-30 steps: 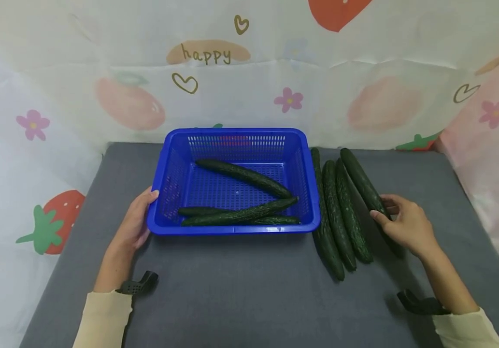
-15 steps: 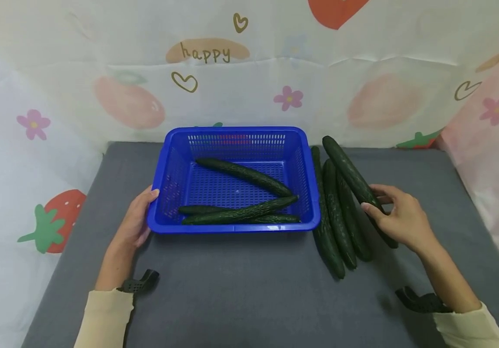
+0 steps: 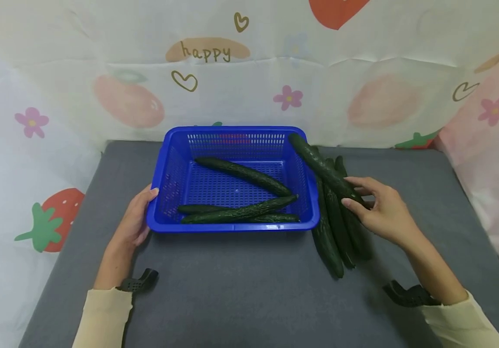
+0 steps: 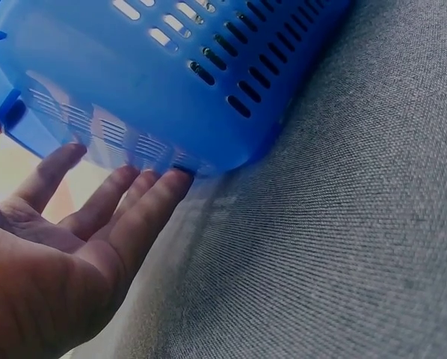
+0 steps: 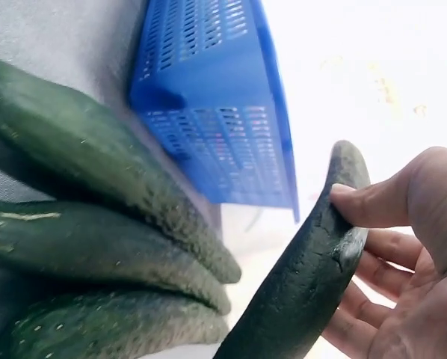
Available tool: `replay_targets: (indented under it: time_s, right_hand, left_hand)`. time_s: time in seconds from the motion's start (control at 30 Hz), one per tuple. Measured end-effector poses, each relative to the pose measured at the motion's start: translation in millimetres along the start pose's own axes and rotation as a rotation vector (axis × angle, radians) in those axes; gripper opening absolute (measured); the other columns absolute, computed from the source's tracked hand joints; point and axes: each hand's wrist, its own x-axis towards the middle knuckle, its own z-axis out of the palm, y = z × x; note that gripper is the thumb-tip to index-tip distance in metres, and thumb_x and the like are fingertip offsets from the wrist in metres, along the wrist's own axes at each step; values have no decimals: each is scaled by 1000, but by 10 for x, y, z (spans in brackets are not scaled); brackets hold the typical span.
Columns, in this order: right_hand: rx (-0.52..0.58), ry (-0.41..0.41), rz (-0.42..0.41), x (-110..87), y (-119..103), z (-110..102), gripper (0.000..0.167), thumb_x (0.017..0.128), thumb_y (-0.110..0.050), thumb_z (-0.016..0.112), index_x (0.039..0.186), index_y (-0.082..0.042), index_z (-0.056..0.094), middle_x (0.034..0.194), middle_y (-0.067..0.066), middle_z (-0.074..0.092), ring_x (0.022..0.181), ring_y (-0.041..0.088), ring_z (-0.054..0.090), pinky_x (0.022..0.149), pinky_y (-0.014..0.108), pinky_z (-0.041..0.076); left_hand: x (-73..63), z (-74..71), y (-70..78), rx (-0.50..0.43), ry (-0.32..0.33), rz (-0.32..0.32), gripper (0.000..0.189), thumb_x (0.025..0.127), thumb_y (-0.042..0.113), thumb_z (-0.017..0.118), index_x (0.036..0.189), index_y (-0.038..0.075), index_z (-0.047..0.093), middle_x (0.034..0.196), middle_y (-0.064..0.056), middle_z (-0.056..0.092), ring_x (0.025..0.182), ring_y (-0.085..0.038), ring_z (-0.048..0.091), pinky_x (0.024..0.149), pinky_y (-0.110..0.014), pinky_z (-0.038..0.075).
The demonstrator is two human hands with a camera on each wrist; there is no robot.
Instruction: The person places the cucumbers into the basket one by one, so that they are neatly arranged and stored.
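The right hand (image 3: 381, 211) pinches a long, dark-green, bumpy-skinned cucumber (image 3: 319, 163) near its close end, thumb on one side and fingers on the other. From that grip the cucumber's long axis slants away and leftward, its far end over the back right corner of a blue, rectangular, perforated plastic basket (image 3: 232, 227). Beneath it, three more dark-green cucumbers (image 3: 328, 241) lie side by side on grey cloth (image 3: 240, 290), nearer the right hand. Opposite, the left hand (image 3: 134, 217) holds the basket's left rim, thumb on top.
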Motion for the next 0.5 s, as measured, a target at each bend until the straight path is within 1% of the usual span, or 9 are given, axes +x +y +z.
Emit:
replay_targets:
  time_s: [0.1,0.23,0.3,0.43,0.5]
  right_hand:
    - [-5,-4,-9,39,-82,2,48,102,-25,72,148,-14,60,146,18,64,127,42,65,97,63,58]
    - [-6,-9,-31,111,-209,36,47,102,-24,73,147,-16,62,144,15,66,126,39,65,99,61,58]
    - [-30,-7,-48,158,-279,60,46,102,-25,73,146,-17,62,141,14,67,123,38,67,96,60,58]
    - [-86,2,-81,251,-418,111,46,101,-24,73,146,-18,63,133,12,70,113,34,69,86,56,59]
    - [-93,-4,-96,293,-480,138,46,102,-23,73,146,-17,62,134,12,70,112,33,68,86,55,58]
  left_hand:
    - [15,-7,-28,6,-1,-3,33,114,27,41,144,15,47,119,3,74,103,-10,74,84,-27,64]
    - [20,-12,-36,1,5,9,29,114,26,41,139,17,52,113,4,75,97,-8,75,80,-25,63]
    - [18,-14,-36,-6,10,21,28,114,26,42,137,17,54,110,5,76,94,-8,75,78,-24,63]
    - [6,-23,-22,4,0,26,29,114,26,42,138,16,52,113,4,75,96,-8,75,80,-24,63]
    - [-5,-26,-24,12,-4,18,30,114,27,42,140,15,50,115,4,75,98,-8,75,81,-25,64]
